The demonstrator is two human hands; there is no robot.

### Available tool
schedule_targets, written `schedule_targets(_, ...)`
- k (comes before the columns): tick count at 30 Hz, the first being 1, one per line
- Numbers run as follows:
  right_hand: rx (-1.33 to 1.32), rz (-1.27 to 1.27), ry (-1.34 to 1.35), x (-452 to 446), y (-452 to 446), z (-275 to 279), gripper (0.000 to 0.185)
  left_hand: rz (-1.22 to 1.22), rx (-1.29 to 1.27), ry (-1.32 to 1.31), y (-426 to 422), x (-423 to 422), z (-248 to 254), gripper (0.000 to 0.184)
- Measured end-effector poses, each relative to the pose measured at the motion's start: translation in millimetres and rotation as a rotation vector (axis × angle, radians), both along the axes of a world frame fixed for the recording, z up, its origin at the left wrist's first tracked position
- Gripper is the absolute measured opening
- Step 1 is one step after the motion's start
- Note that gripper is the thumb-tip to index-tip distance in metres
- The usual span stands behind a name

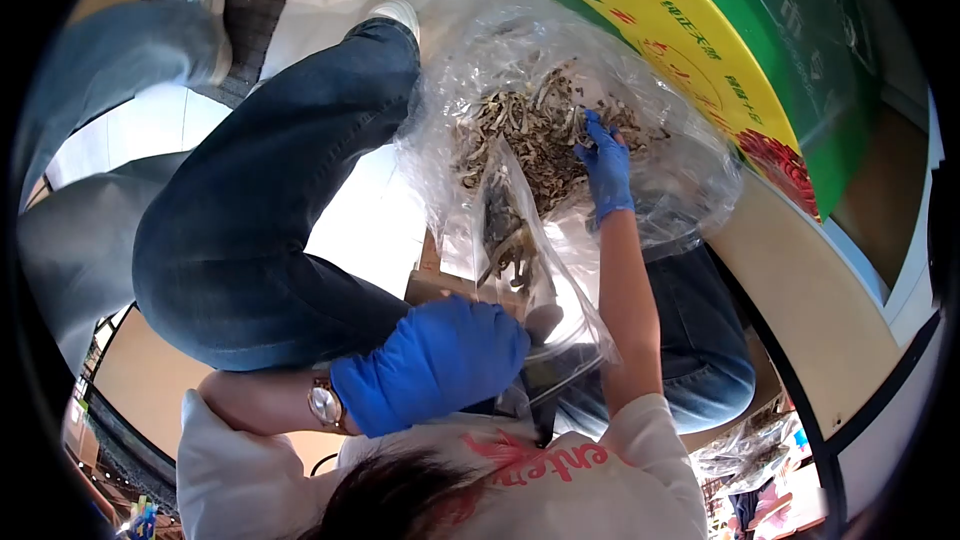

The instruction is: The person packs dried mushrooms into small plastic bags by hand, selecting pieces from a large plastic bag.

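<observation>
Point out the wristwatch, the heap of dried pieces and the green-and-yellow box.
Wristwatch [324, 403]: head view, on its dial.
Heap of dried pieces [546, 158]: head view, near its middle.
Green-and-yellow box [690, 62]: head view, on its yellow printed panel.

Dressed in a short-sleeved white shirt [590, 475], printed across the front with slanting red lettering and a red graphic. Gloved in blue on both sides — on the left hand [430, 365] a deep-blue, baggy, wrinkled covering, on the right hand [607, 165] a slightly paler, closer-fitting one, gathered at the cuff. Fitted at the left wrist with a round, pale-dialled watch [324, 403], gold-toned at the rim and banded in metal links. Clad below in dark blue denim jeans [270, 210], faded along the thigh and seamed at the ankle hem. Shod in a white shoe [397, 15] — and topped with dark hair [390, 495], loose in strands over the shirt.
</observation>
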State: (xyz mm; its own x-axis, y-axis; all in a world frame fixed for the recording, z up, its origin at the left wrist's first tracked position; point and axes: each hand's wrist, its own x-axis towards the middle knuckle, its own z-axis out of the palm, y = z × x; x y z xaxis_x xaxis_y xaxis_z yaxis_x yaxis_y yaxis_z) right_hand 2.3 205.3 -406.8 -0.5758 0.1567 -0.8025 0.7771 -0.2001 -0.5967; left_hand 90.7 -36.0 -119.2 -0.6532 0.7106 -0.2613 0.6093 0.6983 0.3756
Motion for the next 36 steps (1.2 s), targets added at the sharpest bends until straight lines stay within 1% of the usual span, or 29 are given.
schedule_targets(1,-0.060,-0.074,0.000,2,0,9,0.026,0.000,0.002,0.006,1,0,-2,0.006)
schedule_targets(2,-0.058,-0.074,0.006,3,-3,22,0.026,0.048,0.038,-0.052,1,1,-7,0.007)
schedule_targets(3,-0.061,-0.150,0.019,5,-6,37,0.026,0.094,0.072,-0.109,2,2,-10,0.008)
schedule_targets(4,-0.066,-0.226,0.034,7,-10,52,0.026,0.090,0.073,-0.101,2,3,-14,0.008)
schedule_targets(5,-0.066,-0.231,0.042,10,-12,65,0.026,0.140,0.102,-0.088,2,4,-17,0.010)
schedule_targets(6,-0.142,-0.327,0.144,13,-13,77,0.027,0.190,0.131,-0.075,1,3,-20,0.012)
schedule_targets(7,-0.218,-0.422,0.247,15,-13,91,0.029,0.183,0.122,-0.075,0,1,-21,0.016)
schedule_targets(8,-0.217,-0.428,0.256,17,-12,106,0.029,0.191,0.114,-0.053,0,-1,-22,0.017)
schedule_targets(11,-0.225,-0.386,0.408,27,-6,154,0.025,0.203,0.092,0.027,-1,-4,-29,0.015)
schedule_targets(12,-0.222,-0.390,0.415,30,-4,171,0.025,0.234,0.079,0.053,0,-5,-32,0.016)
schedule_targets(14,-0.096,-0.399,0.427,38,-2,205,0.026,0.241,0.085,0.129,-1,-8,-34,0.016)
schedule_targets(15,-0.170,-0.365,0.496,43,0,218,0.025,0.239,0.087,0.132,0,-8,-35,0.016)
schedule_targets(16,-0.169,-0.365,0.498,48,-1,233,0.025,0.245,0.041,0.140,1,-8,-36,0.016)
schedule_targets(17,-0.135,-0.352,0.554,52,-4,247,0.024,0.252,-0.007,0.147,2,-8,-37,0.016)
schedule_targets(19,-0.071,-0.351,0.644,63,-14,268,0.020,0.250,0.006,0.150,1,-9,-39,0.016)
schedule_targets(20,-0.072,-0.351,0.644,68,-18,278,0.020,0.247,0.020,0.153,0,-9,-41,0.016)
schedule_targets(21,0.061,-0.082,0.636,71,-23,288,0.022,0.244,0.035,0.154,0,-8,-42,0.016)
schedule_targets(22,0.192,0.188,0.618,76,-24,294,0.024,0.243,0.036,0.154,0,-8,-42,0.016)
schedule_targets(24,0.332,0.525,0.683,78,-26,301,0.030,0.253,0.036,0.145,1,-8,-41,0.016)
schedule_targets(26,0.450,0.807,0.740,78,-28,312,0.036,0.257,0.031,0.139,1,-8,-41,0.017)
schedule_targets(27,0.449,0.807,0.738,81,-27,314,0.036,0.260,0.027,0.133,0,-7,-42,0.017)
schedule_targets(29,0.362,0.728,0.701,85,-23,317,0.041,0.259,0.010,0.131,0,-5,-41,0.016)
schedule_targets(30,0.347,0.761,0.746,83,-14,312,0.037,0.254,-0.007,0.130,0,-5,-41,0.016)
schedule_targets(32,0.216,0.523,0.676,77,-4,298,0.032,0.238,0.015,0.130,0,-5,-35,0.015)
schedule_targets(33,0.353,0.552,0.717,67,3,286,0.025,0.221,0.035,0.134,1,-5,-32,0.014)
schedule_targets(34,0.267,0.265,0.559,56,-5,283,0.020,0.215,0.040,0.133,1,-4,-31,0.014)
schedule_targets(35,0.282,0.179,0.531,43,-2,264,0.017,0.153,0.094,0.100,1,-2,-29,0.014)
schedule_targets(36,0.381,0.260,0.546,33,7,237,0.017,0.089,0.150,0.067,1,0,-27,0.013)
